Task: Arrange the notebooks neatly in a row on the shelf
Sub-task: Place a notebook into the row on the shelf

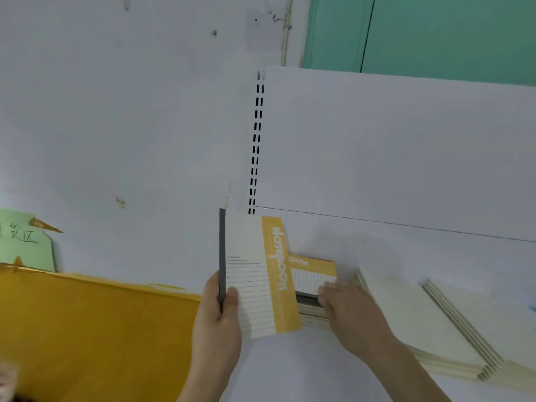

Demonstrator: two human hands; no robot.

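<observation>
We see left hand (216,311) grasping yellow notebook (258,274) upright by its grey spine, over shelf (290,367) left end; right hand (352,311) on low yellow stack (314,281) just behind, fingers seemingly pinching its top notebook, blurred; cream stacks (429,320) lie flat at right.

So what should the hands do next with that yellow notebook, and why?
Probably lower the yellow-and-white lined notebook onto the small pile of matching yellow notebooks beside it. The left hand grips it upright by its dark spine, clear of the white shelf, while the right hand has its fingers on that pile, seemingly steadying it.
</observation>
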